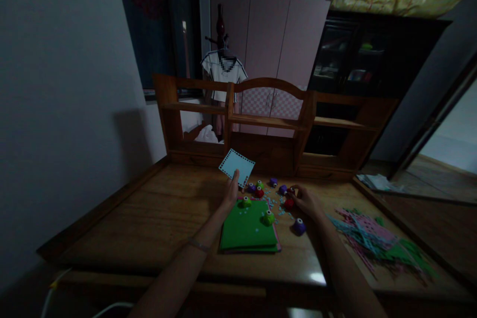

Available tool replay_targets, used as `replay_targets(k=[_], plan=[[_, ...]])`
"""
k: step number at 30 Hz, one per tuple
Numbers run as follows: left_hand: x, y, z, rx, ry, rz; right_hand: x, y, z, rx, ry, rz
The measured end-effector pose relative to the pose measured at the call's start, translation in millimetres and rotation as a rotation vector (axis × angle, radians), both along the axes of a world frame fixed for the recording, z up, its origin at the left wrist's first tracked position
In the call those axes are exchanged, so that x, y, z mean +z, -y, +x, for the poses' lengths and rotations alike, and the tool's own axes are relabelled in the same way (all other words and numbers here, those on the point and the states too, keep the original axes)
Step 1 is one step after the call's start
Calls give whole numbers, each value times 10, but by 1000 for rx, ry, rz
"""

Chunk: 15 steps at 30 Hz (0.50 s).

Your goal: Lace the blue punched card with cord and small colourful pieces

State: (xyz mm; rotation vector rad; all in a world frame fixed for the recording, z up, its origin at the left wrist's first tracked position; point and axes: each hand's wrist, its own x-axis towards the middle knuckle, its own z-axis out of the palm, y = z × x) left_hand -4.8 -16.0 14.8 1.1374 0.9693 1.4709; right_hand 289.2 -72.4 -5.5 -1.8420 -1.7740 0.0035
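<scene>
Left hand (pixel 231 190): fingers pinching pale-blue card (pixel 234 164), flat, row of small holes along its edges, raised above the wooden tabletop (pixel 167 203). Right hand (pixel 306 201): fingers at red craft punch (pixel 290 191), can't tell if gripped. Clutter between hands: rounded purple, green punches, paper confetti (pixel 275 201). Two green punches sit on smooth green sheets (pixel 246 233). Tangled paper strips (pixel 380 238) right; wooden shelf unit (pixel 268 120) behind.
</scene>
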Motion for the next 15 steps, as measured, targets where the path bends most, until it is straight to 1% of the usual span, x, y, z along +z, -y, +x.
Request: replay_targets(k=[8,15], plan=[[-57,-46,-5,-11,-4,-8,89,50,-53,3,9,-20],[-17,-22,13,-27,11,-1,48,22,-39,-12,23,-17]])
